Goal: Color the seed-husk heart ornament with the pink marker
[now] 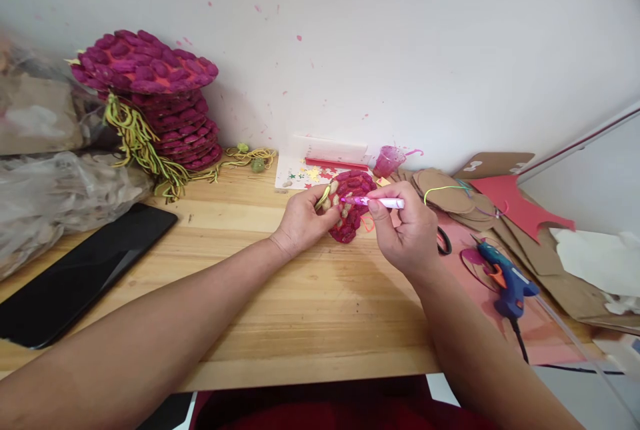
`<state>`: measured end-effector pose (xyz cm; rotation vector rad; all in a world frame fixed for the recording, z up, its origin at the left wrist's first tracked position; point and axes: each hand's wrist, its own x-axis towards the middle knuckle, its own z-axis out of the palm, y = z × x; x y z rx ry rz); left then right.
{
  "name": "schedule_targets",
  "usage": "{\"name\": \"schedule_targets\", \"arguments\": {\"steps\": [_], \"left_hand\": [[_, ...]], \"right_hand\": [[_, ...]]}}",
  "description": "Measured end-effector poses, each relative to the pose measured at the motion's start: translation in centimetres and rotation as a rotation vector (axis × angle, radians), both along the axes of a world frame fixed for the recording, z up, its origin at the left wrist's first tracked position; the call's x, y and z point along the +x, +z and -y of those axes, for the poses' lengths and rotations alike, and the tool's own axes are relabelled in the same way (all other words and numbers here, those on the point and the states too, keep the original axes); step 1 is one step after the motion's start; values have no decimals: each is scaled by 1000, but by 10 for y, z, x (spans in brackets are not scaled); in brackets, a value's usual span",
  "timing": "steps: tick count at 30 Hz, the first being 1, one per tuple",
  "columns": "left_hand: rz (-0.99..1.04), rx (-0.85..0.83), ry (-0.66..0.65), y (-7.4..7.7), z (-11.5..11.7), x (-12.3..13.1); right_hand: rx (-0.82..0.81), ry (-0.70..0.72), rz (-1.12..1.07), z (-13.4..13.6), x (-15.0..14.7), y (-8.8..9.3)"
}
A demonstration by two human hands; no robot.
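A small disc (353,185) covered in peanut-like pieces is tilted above the wooden table. Most of its pieces are magenta, while several near its left side are unpainted tan. My left hand (306,220) grips the disc by its left edge, thumb on the front and a yellow-green cord beside the fingers. In my right hand (407,227) is a white-handled brush (393,203), pinched between thumb and fingers. Its magenta tip points left and meets, or nearly meets, the tan pieces.
Magenta discs (185,127) are stacked at the back left, near plastic bags (60,197) and a black phone (85,277). A magenta-stained cup (387,160) stands behind. To the right lie a blue glue gun (513,287), black-handled scissors (444,241) and cardboard pieces (440,190).
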<state>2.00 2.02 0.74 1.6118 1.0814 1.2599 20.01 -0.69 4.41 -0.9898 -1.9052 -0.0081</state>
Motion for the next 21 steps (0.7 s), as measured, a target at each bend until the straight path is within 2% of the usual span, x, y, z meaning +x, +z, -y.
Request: {"name": "schedule_targets", "arguments": {"steps": [5, 8, 12, 16, 21], "left_hand": [[25, -25, 6, 2, 1, 1], [76, -77, 0, 2, -1, 0], [188, -172, -18, -4, -5, 0], [304, -267, -28, -10, -8, 1], [337, -316, -25, -14, -9, 1]], "right_hand": [[16, -30, -48, -4, 5, -4], [-43, -11, -90, -5, 8, -7], [-123, 19, -79, -8, 10, -10], [-179, 24, -164, -15, 14, -17], [-208, 53, -238, -18, 16, -23]]}}
